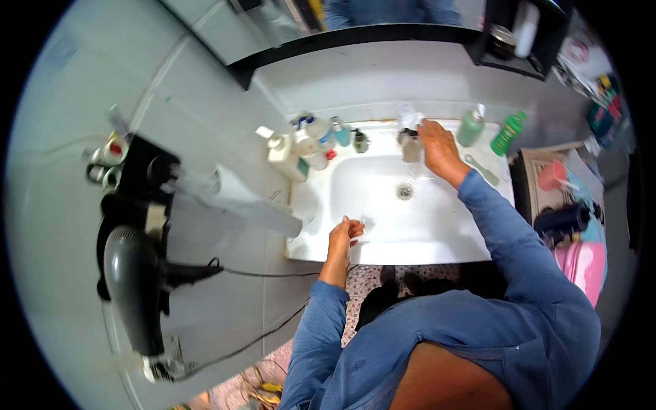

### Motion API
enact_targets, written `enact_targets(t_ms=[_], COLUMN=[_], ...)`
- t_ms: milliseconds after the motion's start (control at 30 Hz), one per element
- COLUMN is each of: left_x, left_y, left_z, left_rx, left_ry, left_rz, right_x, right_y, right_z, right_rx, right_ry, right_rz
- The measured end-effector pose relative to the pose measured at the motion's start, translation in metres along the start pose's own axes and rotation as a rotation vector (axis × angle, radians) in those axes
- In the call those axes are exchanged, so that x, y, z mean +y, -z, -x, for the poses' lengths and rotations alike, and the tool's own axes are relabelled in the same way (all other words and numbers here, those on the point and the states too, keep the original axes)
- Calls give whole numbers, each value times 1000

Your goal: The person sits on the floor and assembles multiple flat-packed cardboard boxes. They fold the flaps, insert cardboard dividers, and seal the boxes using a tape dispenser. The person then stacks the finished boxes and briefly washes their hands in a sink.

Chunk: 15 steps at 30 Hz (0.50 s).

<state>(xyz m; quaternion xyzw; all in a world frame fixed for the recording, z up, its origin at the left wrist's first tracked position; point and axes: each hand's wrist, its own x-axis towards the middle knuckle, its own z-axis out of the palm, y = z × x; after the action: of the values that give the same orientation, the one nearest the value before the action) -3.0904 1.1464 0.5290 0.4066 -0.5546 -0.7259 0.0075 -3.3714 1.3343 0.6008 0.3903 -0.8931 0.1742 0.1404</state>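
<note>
My right hand [441, 150] is at the back of the white sink [383, 247], beside the metal faucet [411, 149]. Its fingers are bent down at a whitish piece [408, 117] at the top of the faucet; whether that is a handle or a cloth I cannot make out. Over the front left of the basin hangs my left hand [346, 232], fingers slightly curled and apart, with nothing in it. Below the faucet lies the round drain [404, 190]. A pale green comb-like or brush-like item [482, 169] rests on the rim, right of my right hand.
Left on the rim stand a white pump bottle [285, 157], several other bottles and a small dark-topped bottle [360, 141]. Right are a pale green bottle [471, 127] and a bright green bottle [508, 134]. A hair dryer [133, 287] hangs on the left wall, its cord [273, 275] trailing.
</note>
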Motion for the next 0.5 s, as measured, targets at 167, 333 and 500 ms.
enact_targets(t_ms=[167,333,500], left_x=[-59,-129,-218], left_y=[62,85,116], left_z=[108,186,269], left_rx=[271,471,743], left_ry=[-1,-14,14], left_rz=[118,118,326], right_x=[-50,-9,-62], right_y=[23,-79,-79], right_z=[39,111,116], right_rx=[-52,-681,-558], right_ry=[184,158,228], right_rz=[-626,197,-287])
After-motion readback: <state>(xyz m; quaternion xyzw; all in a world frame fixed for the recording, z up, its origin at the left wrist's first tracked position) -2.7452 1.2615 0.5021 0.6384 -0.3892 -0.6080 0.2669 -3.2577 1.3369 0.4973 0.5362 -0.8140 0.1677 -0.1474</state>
